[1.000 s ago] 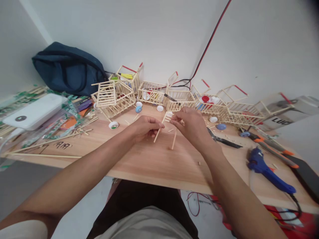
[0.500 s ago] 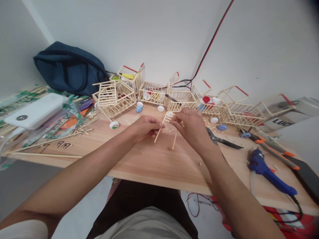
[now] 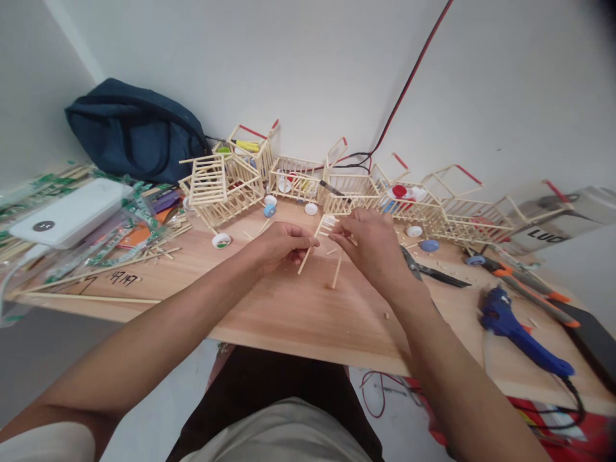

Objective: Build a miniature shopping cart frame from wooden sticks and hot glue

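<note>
Between my hands is a small ladder-like frame of thin wooden sticks, held just above the table. My left hand pinches its left long stick between thumb and fingers. On the other side my right hand is closed at the right long stick, near the short crossbars; its fingertips partly hide the joints. The right stick's lower end points toward me. Behind the hands stand several little stick-built carts, some with red handles. Short stick offcuts lie on the wood close to the frame.
A blue glue gun lies at the right, near orange-handled pliers and black-bladed cutters. On the left are a white power bank, bundled sticks and a dark blue bag. Bottle caps are scattered about the table.
Almost nothing differs. Both hands keep their grip on the stick frame in nearly the same place, and the view has shifted very slightly.
</note>
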Tool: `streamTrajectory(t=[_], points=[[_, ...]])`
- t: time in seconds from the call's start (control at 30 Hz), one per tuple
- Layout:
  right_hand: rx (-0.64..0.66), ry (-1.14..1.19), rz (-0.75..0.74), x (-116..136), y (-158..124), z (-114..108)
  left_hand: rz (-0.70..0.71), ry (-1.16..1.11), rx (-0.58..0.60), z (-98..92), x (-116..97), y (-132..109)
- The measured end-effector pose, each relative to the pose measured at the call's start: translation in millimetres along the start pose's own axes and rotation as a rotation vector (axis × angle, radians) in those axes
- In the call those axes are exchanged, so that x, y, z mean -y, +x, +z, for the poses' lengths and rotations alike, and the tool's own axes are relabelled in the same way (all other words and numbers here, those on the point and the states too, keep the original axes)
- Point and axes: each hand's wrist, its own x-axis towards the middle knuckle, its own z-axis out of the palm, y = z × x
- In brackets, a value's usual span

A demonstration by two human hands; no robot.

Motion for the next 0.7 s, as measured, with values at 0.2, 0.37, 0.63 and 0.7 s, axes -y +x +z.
streamTrajectory(t=[0.2, 0.37, 0.63, 0.7], points=[[-0.015, 0.009, 0.005, 2.0, 0.0, 2.5, 0.018, -0.013, 0.014, -1.1, 3.3, 1.5], [-0.024, 0.012, 0.006, 1.2, -0.6, 6.1, 0.029, -0.017, 0.015, -2.2, 6.2, 3.3], [-0.301, 0.239, 0.241, -16.6, -17.5, -3.1, 0.040, -0.061, -0.025, -4.7, 5.2, 3.4], [-0.257, 0.343, 0.357, -20.8, -27.3, 0.9, 0.051, -0.062, -0.035, -5.1, 4.7, 3.5]])
